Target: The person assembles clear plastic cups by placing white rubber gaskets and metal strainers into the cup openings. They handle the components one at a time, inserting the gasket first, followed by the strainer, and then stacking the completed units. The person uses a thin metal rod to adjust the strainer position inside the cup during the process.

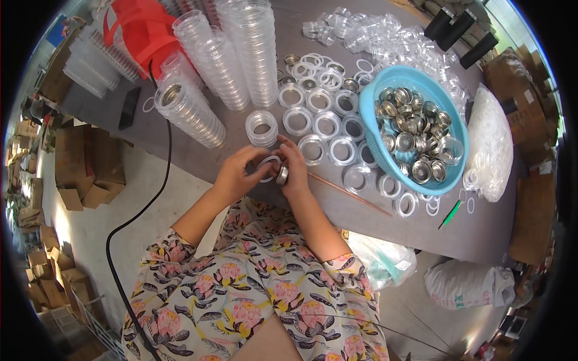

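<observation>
Landmark: I place everything against the blue basket (368,114), which sits on the grey table (361,210) and is full of shiny metal cups (412,141).
Left hand: my left hand (238,174) is left of the basket at the table's near edge, fingers curled around a clear plastic ring (268,162).
Right hand: my right hand (295,171) is pressed up against the left one, pinching a small metal cup (282,175) just under the ring.
Hands together: I see both clamped on the two parts, touching each other; whether the cup is already seated in the ring I cannot tell.
Ring and cup: held just above the table edge, well left of the basket and below a short stack of clear rings (262,127).
Loose rings: rows of clear rings (328,123) lie flat between my hands and the basket, more trailing below its near rim.
Tall stacks: columns of clear lids (223,57) lean far left of the basket, behind the hands.
Bag: a white bag of small rings (490,144) lies just right of the basket.
Green stick: a green stick (450,213) rests below the basket's right side.
Red item: a red plastic basket (141,30) stands at the far left corner.
</observation>
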Demonstrator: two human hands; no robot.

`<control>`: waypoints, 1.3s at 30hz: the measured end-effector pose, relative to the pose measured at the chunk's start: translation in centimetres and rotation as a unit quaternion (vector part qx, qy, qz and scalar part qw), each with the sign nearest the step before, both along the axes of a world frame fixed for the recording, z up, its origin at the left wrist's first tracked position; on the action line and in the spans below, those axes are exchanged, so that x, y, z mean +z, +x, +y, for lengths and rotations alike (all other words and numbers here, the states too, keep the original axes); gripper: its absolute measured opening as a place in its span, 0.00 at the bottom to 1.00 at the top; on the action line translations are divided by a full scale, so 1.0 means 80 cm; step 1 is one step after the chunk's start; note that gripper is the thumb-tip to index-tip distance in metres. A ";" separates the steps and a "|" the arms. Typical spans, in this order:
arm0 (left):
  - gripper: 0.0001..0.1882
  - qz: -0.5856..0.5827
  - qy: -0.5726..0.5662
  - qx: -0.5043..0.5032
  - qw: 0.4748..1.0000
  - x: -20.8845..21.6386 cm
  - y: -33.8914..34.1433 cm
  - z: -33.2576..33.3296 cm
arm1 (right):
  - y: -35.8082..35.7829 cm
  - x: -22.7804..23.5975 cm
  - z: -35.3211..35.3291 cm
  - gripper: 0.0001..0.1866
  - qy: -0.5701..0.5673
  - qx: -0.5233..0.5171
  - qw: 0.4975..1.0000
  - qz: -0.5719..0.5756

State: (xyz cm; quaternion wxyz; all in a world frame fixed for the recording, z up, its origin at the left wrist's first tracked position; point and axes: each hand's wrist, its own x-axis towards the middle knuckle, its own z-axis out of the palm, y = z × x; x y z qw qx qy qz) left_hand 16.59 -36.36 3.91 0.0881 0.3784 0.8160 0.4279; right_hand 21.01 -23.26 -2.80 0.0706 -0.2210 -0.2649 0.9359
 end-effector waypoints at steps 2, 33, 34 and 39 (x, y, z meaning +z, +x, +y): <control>0.10 -0.144 0.049 0.042 0.988 -0.025 -0.003 -0.006 | 0.004 -0.012 0.001 0.17 -0.089 0.013 0.996 0.008; 0.09 0.297 -0.067 0.046 0.952 -0.020 -0.052 0.019 | 0.057 0.003 -0.015 0.26 -0.063 0.046 0.997 0.023; 0.09 0.310 -0.087 0.040 0.946 -0.021 -0.054 0.017 | 0.058 0.002 -0.014 0.26 -0.042 0.049 0.998 0.024; 0.08 0.335 -0.148 0.006 0.930 -0.019 -0.060 0.019 | 0.054 0.006 -0.010 0.22 0.020 0.054 0.998 0.009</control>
